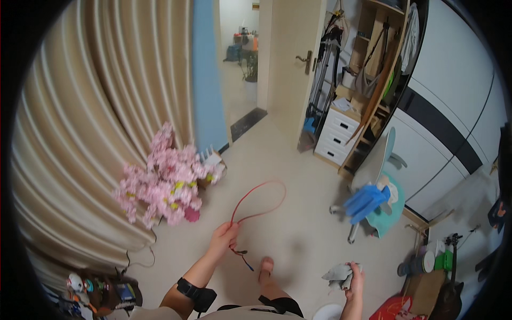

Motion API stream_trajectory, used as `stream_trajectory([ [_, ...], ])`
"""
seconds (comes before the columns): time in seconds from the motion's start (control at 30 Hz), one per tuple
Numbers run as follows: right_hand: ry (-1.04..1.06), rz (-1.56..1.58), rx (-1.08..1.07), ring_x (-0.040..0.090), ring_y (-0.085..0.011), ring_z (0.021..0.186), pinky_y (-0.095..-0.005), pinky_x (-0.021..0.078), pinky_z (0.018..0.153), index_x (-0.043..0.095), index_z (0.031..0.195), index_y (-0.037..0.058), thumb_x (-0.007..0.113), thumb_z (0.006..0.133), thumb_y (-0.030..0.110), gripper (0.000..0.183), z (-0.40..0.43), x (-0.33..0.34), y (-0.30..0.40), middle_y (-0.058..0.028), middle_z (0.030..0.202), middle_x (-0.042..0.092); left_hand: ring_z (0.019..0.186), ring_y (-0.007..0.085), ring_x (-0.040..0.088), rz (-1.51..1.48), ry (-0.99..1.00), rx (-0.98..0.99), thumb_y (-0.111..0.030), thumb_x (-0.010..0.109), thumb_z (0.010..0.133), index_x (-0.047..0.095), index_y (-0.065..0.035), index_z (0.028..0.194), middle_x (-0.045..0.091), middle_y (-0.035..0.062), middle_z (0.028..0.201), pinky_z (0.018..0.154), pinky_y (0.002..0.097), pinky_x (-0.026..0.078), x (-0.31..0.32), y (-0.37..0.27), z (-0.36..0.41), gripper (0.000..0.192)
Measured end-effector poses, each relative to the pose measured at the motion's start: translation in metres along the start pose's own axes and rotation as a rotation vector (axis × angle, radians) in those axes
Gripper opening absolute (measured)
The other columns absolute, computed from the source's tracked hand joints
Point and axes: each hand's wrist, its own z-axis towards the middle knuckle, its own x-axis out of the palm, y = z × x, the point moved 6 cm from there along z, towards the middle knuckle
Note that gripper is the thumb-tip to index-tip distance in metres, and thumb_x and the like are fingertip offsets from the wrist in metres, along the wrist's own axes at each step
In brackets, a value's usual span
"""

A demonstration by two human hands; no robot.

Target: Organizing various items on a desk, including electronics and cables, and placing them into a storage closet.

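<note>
My left hand (225, 237) is closed round a thin red cord (256, 188). The cord forms a loop above the fist, and a short tail with a dark piece and a blue tip hangs below it. On the right, my right hand (355, 278) grips a crumpled grey cloth (340, 276), held low over the floor near a white round container (328, 312). The two hands are well apart, with my foot visible between them.
Pink artificial blossoms (168, 180) stand by the beige curtain (112, 80) at left. A swivel chair (390, 200) with blue cloth (366, 202) is at right, before a white wardrobe (444, 56). Beyond are white drawers (338, 138) and an open door (292, 72). A guitar (450, 296) leans lower right.
</note>
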Motion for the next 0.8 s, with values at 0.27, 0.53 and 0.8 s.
stream_trajectory([
  [0.27, 0.173, -0.006, -0.141, 0.054, -0.0152, 0.073, -0.0268, 0.0425, 0.066, 0.052, 0.085, 0.0048, 0.057, 0.076, 0.014, 0.014, 0.16, 0.188, 0.123, -0.0056, 0.079, 0.055, 0.045, 0.0037, 0.032, -0.035, -0.088, 0.13, -0.024, 0.046, 0.086, 0.05, -0.0051, 0.091, 0.036, -0.0052, 0.056, 0.042, 0.0189, 0.028, -0.001, -0.061, 0.168, 0.02],
  [0.53, 0.473, -0.159, -0.496, 0.051, -0.0117, 0.086, -0.0238, 0.0382, 0.078, 0.054, 0.097, 0.0008, 0.056, 0.077, 0.01, 0.022, 0.3, 0.383, 0.253, -0.0043, 0.087, 0.056, 0.046, 0.0033, 0.031, 0.014, -0.156, 0.105, -0.021, 0.046, 0.086, 0.05, -0.0036, 0.089, 0.036, -0.0051, 0.056, 0.041, 0.0178, 0.026, -0.011, -0.114, 0.371, 0.018],
  [0.8, 0.445, -0.405, -0.709, 0.047, -0.0146, 0.098, -0.0255, 0.0335, 0.086, 0.048, 0.109, -0.0024, 0.056, 0.075, 0.011, 0.038, 0.442, 0.496, 0.347, -0.007, 0.103, 0.054, 0.047, 0.0024, 0.033, 0.069, 0.123, 0.046, -0.019, 0.047, 0.085, 0.052, -0.0023, 0.09, 0.038, -0.0057, 0.06, 0.041, 0.0176, 0.026, 0.071, -0.179, 0.556, 0.018],
])
